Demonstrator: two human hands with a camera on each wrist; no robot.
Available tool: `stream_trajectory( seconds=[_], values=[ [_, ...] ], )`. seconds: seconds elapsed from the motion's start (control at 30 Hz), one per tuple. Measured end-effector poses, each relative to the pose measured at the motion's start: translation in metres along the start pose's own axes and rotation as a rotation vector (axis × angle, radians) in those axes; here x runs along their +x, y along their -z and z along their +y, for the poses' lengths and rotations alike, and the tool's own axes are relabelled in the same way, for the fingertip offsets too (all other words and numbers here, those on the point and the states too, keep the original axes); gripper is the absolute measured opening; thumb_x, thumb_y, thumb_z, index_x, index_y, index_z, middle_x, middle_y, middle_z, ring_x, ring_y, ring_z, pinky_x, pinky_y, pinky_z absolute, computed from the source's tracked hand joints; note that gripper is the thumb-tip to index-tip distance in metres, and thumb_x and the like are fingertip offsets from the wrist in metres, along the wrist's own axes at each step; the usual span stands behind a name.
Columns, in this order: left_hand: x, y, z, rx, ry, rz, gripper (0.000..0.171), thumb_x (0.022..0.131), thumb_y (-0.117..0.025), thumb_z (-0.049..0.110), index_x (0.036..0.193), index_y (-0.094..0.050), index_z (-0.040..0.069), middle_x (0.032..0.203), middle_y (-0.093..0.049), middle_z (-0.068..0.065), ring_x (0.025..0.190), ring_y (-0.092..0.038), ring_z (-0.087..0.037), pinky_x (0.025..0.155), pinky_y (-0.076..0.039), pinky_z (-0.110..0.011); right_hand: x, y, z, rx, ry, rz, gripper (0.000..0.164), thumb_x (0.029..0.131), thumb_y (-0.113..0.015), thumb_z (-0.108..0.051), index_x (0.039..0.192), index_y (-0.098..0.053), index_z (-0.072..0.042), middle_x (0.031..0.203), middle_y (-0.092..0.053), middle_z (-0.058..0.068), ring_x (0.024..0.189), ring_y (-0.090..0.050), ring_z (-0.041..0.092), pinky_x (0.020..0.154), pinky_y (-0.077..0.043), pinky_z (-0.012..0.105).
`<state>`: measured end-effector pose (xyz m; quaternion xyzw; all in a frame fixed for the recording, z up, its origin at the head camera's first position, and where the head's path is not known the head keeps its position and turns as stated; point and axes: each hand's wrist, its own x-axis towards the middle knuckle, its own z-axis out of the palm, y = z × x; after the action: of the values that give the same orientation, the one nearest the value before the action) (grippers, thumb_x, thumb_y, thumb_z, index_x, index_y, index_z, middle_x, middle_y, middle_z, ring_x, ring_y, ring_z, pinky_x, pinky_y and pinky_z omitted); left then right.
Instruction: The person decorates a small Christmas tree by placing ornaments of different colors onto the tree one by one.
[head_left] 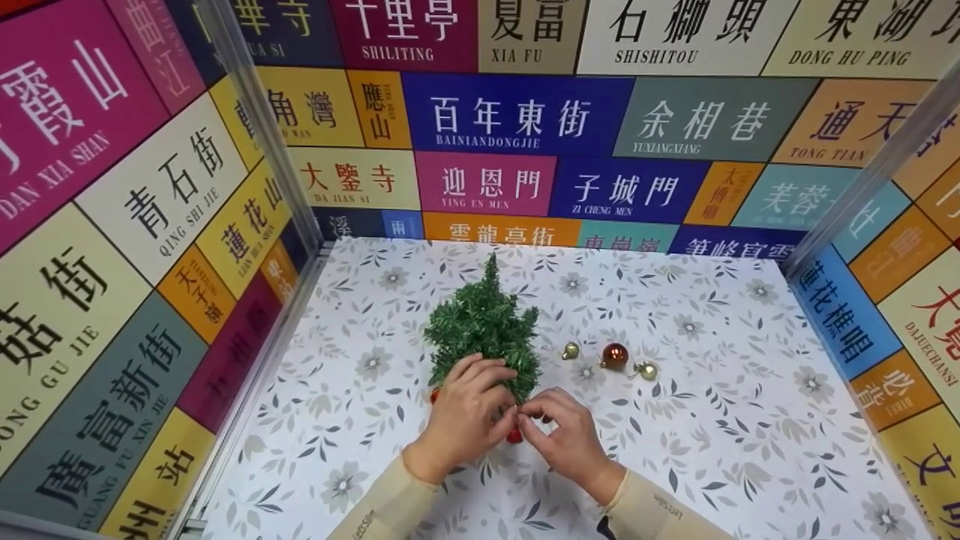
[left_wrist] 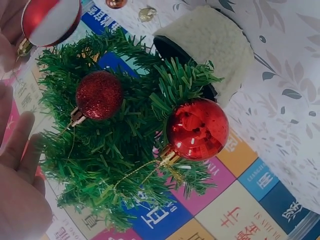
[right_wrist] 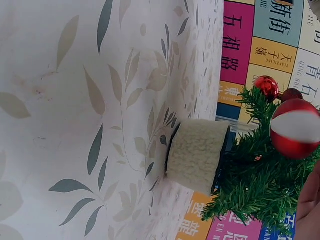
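A small green Christmas tree (head_left: 484,319) stands in front of me, its fleecy white base (right_wrist: 196,154) resting on the table. At its near right side my left hand (head_left: 471,401) reaches over the branches, thumb and forefinger together. Against those fingertips my right hand (head_left: 566,435) pinches thumb to forefinger. A red and white bauble (left_wrist: 52,22) with a gold cap hangs just below the fingertips; its thin cord is mostly hidden. A glittery dark red bauble (left_wrist: 99,95) and a shiny red bauble (left_wrist: 198,129) hang on the tree in the left wrist view.
Right of the tree lie a reddish-brown bauble (head_left: 615,356) and two small gold ornaments, one nearer the tree (head_left: 571,351) and one farther right (head_left: 647,370). A leaf-patterned white cloth (head_left: 360,420) covers the table. Panels with colourful signs (head_left: 517,112) surround its back and sides.
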<state>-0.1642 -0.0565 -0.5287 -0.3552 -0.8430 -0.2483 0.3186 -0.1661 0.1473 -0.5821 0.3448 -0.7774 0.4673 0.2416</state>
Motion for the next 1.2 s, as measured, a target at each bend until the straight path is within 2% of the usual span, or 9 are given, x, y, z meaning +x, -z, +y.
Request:
stream_trajectory(
  seconds=[0.07,0.2,0.37,0.53,0.7,0.9,1.03,1.2],
  values=[
    [-0.001,0.000,-0.001,0.011,-0.003,-0.005,0.011,0.082,-0.071,0.018,0.072,-0.068,0.018,0.117,-0.068,-0.003,0.121,-0.057,-0.025,0.112,-0.032,-0.046,-0.001,0.001,0.000,0.008,-0.003,-0.002,0.020,0.087,-0.075,-0.006,0.096,-0.072,-0.023,0.092,-0.064,-0.015,0.074,-0.059,0.011,0.062,-0.048,0.021],
    [-0.002,-0.001,-0.002,0.057,-0.029,-0.015,0.013,0.084,-0.067,0.016,0.072,-0.069,0.016,0.117,-0.068,-0.004,0.121,-0.057,-0.026,0.112,-0.032,-0.046,-0.001,0.003,0.002,0.011,-0.014,-0.001,0.021,0.088,-0.074,-0.005,0.097,-0.072,-0.023,0.092,-0.063,-0.014,0.076,-0.059,0.009,0.058,-0.050,0.029],
    [-0.004,-0.005,-0.002,0.164,-0.061,-0.042,0.015,0.084,-0.066,0.016,0.070,-0.069,0.014,0.119,-0.067,-0.006,0.123,-0.056,-0.027,0.113,-0.031,-0.045,-0.002,0.004,0.008,-0.010,-0.034,0.001,0.005,0.093,-0.070,-0.015,0.094,-0.072,-0.019,0.089,-0.061,-0.014,0.075,-0.058,0.006,0.056,-0.052,0.034],
    [-0.008,-0.009,0.000,0.260,-0.055,-0.103,0.018,0.085,-0.066,0.019,0.068,-0.068,0.015,0.123,-0.065,-0.007,0.126,-0.053,-0.028,0.115,-0.028,-0.045,-0.006,0.001,0.016,-0.077,-0.044,-0.009,0.006,0.094,-0.069,-0.020,0.091,-0.072,-0.016,0.088,-0.060,-0.015,0.075,-0.057,0.003,0.056,-0.053,0.031],
    [-0.009,-0.011,0.000,0.292,-0.044,-0.119,0.020,0.086,-0.065,0.020,0.067,-0.067,0.015,0.126,-0.064,-0.007,0.128,-0.051,-0.029,0.116,-0.026,-0.045,-0.008,0.000,0.020,-0.141,-0.027,-0.006,0.011,0.095,-0.067,-0.023,0.090,-0.072,-0.016,0.087,-0.059,-0.016,0.076,-0.056,0.002,0.057,-0.053,0.029],
    [-0.007,-0.013,0.000,0.307,-0.028,-0.092,0.017,0.086,-0.066,0.022,0.072,-0.068,0.012,0.126,-0.063,-0.010,0.128,-0.051,-0.031,0.115,-0.027,-0.048,-0.006,-0.002,0.022,-0.159,-0.040,0.020,0.002,0.093,-0.070,-0.019,0.090,-0.070,-0.018,0.087,-0.058,-0.015,0.076,-0.055,0.002,0.057,-0.052,0.029],
    [-0.007,-0.016,0.000,0.312,-0.014,-0.036,0.015,0.084,-0.069,0.020,0.073,-0.068,0.010,0.124,-0.064,-0.012,0.126,-0.053,-0.032,0.115,-0.027,-0.048,-0.005,-0.004,0.022,-0.161,-0.046,0.041,0.006,0.090,-0.072,-0.015,0.091,-0.070,-0.021,0.088,-0.059,-0.015,0.076,-0.056,0.002,0.057,-0.052,0.029],
    [-0.006,-0.019,0.001,0.314,-0.016,0.028,0.017,0.082,-0.073,0.019,0.070,-0.065,0.010,0.121,-0.065,-0.012,0.124,-0.055,-0.033,0.114,-0.028,-0.048,-0.003,-0.005,0.022,-0.158,-0.059,0.071,0.004,0.093,-0.069,-0.019,0.090,-0.070,-0.017,0.088,-0.059,-0.014,0.076,-0.056,0.003,0.057,-0.052,0.032]
  ],
)
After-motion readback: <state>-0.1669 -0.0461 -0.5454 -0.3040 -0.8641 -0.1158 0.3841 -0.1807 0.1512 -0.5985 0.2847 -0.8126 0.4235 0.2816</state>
